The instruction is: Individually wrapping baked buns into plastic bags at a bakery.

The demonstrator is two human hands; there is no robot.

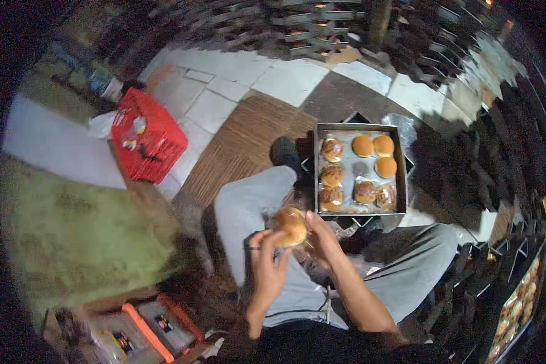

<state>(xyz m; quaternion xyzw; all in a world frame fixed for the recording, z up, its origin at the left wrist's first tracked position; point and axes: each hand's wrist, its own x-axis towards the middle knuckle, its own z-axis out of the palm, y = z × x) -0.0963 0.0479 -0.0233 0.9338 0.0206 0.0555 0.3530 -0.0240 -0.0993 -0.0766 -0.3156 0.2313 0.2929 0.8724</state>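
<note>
A round golden-brown bun (293,227) is held in front of my lap between both hands. My left hand (267,255) has its fingers closed on the bun's left and lower side. My right hand (321,239) grips the bun's right edge with thumb and fingers. Blur hides whether clear plastic covers this bun. Beyond my hands, a square metal tray (403,182) holds several buns. Plain orange-brown buns (363,145) sit at its far right, while darker-topped buns in shiny clear wrap (332,176) line its left side and near right.
At the far left stands a red plastic basket (151,142) with small items inside. Orange-edged containers with clear packets (145,327) lie at the lower left, beside a green surface (85,236). Another tray of buns (515,309) is at the lower right. Clear plastic (400,126) lies behind the square tray.
</note>
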